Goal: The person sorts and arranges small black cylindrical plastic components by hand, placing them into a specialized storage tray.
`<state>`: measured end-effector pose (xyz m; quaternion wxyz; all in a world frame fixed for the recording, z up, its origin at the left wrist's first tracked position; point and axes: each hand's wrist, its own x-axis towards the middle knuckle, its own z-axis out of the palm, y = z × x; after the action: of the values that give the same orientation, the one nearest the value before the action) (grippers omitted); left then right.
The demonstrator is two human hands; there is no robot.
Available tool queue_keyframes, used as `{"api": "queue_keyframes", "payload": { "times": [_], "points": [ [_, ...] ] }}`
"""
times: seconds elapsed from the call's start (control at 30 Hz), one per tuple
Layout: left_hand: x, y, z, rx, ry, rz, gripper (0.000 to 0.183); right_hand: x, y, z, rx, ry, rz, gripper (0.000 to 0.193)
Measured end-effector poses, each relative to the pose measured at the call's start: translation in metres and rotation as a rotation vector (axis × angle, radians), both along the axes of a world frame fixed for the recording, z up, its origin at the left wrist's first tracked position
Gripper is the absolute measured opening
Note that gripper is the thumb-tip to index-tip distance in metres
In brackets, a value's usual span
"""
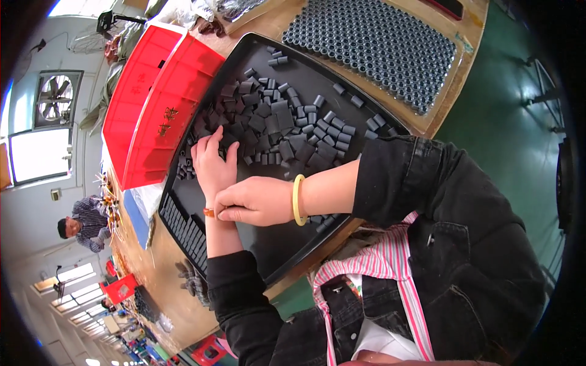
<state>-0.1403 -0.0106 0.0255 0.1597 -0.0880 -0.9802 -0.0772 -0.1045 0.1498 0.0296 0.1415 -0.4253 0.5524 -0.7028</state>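
Note:
Over a large black tray (256,61) full of short black tubes (332,122), my left hand (213,163) reaches to the left edge of the pile. Its fingers and thumb are apart, with nothing seen between them; whether the fingertips touch the tubes I cannot tell. My right hand (256,201) crosses over and is closed round my left wrist, against an orange-brown bracelet (209,212). A yellow bangle (298,200) sits on my right wrist. Wider flat black pieces (279,119) lie among the tubes. Long black strips stand in rows at the tray's lower left corner.
Red plastic bins (152,104) stand left of the tray. A sheet of many upright ring-topped metallic parts (372,49) lies at the back right. A grey glove (194,282) rests on the wooden table (165,268). Another person (88,222) is further off at left.

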Motion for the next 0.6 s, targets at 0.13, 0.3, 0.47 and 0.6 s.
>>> {"api": "queue_keyframes", "payload": {
  "times": [0.13,0.3,0.47,0.6],
  "points": [
    [0.009,-0.006,-0.005,0.204,0.055,0.068,0.042,-0.001,-0.004,-0.003,0.047,-0.026,-0.064,0.023],
    [0.053,-0.001,0.02,0.843,0.011,0.278,0.009,-0.007,-0.014,-0.018,0.065,-0.259,-0.31,0.024],
    [0.1,0.003,0.025,1.319,0.049,0.285,0.008,-0.009,-0.023,-0.03,0.159,-0.137,-0.296,0.028],
    [0.11,0.007,0.015,1.125,0.049,0.294,0.018,-0.012,-0.013,-0.022,0.318,-0.074,-0.153,0.026]
  ]
}}
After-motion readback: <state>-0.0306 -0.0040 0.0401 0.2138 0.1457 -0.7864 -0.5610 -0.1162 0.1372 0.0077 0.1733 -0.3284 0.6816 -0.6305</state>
